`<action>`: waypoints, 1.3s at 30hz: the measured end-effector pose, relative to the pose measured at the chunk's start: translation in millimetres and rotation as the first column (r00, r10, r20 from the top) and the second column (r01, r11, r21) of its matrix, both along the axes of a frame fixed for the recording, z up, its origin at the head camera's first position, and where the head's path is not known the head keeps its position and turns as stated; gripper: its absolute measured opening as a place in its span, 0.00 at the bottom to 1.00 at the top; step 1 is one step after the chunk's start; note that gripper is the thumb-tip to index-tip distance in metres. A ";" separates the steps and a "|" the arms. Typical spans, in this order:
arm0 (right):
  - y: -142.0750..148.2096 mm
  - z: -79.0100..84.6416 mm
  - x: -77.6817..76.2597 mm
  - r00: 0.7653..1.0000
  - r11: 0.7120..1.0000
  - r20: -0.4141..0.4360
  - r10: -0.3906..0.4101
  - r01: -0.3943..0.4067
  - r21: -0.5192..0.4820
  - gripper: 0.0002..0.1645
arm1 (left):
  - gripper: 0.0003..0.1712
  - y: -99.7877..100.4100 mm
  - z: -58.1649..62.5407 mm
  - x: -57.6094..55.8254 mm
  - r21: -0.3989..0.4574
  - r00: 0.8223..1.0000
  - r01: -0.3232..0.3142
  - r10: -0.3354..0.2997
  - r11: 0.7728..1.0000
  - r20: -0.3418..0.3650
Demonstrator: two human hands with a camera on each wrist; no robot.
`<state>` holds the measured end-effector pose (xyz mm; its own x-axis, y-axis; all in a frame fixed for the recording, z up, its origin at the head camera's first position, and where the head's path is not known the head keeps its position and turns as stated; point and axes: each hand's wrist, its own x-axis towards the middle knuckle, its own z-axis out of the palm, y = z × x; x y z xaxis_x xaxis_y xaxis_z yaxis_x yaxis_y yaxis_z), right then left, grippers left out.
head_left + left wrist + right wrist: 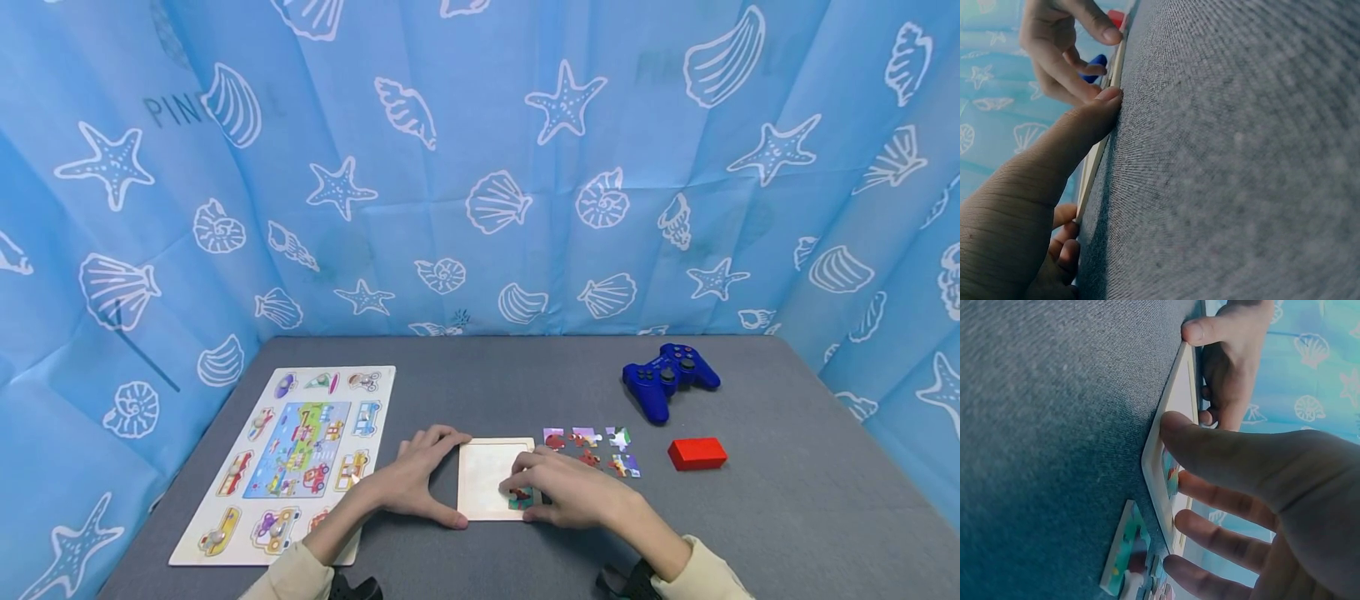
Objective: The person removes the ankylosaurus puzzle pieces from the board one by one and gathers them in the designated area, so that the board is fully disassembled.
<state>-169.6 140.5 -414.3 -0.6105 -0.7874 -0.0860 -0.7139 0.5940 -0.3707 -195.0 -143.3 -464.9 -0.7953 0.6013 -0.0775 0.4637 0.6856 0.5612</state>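
A small pale wooden puzzle tray (483,482) lies on the grey table in the head view. My left hand (414,479) holds its left side, thumb at the near corner and fingertips at the far corner. In the tray's near right corner sits a jigsaw piece (520,499) in green and brown, partly covered by my right hand (576,492). The right index fingertip touches that piece in the right wrist view, while the thumb (1210,447) rests at the tray's rim. The other right fingers are spread, fairly straight. Another jigsaw piece (1125,550) lies on the cloth just outside the tray.
Several loose jigsaw pieces (585,437) lie right of the tray, some partly behind the right hand. Farther right are a red block (697,454) and a blue game controller (670,379). A large peg puzzle board (283,383) lies at left, partly under the left forearm.
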 end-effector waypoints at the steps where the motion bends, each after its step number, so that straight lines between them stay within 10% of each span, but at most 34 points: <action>1: -0.1 0.2 0.1 1.000 1.000 -0.002 0.001 -0.001 0.001 0.18 | 0.60 0.0 -0.1 0.1 0.000 1.000 0.000 0.000 1.000 0.000; 12: -0.7 0.2 -0.4 1.000 1.000 0.013 0.003 -0.003 -0.028 0.09 | 0.60 0.3 0.4 1.1 0.001 1.000 -0.002 0.002 1.000 -0.010; 22: 0.0 -1.1 -0.1 0.999 0.999 0.019 -0.047 0.047 -0.010 0.27 | 0.60 -0.2 1.4 1.8 0.005 1.000 -0.007 0.007 1.000 0.001; 39: 0.1 0.5 1.5 0.999 0.999 -0.026 -0.022 0.020 -0.048 0.13 | 0.60 0.4 2.0 1.7 0.005 1.000 -0.008 0.008 1.000 0.005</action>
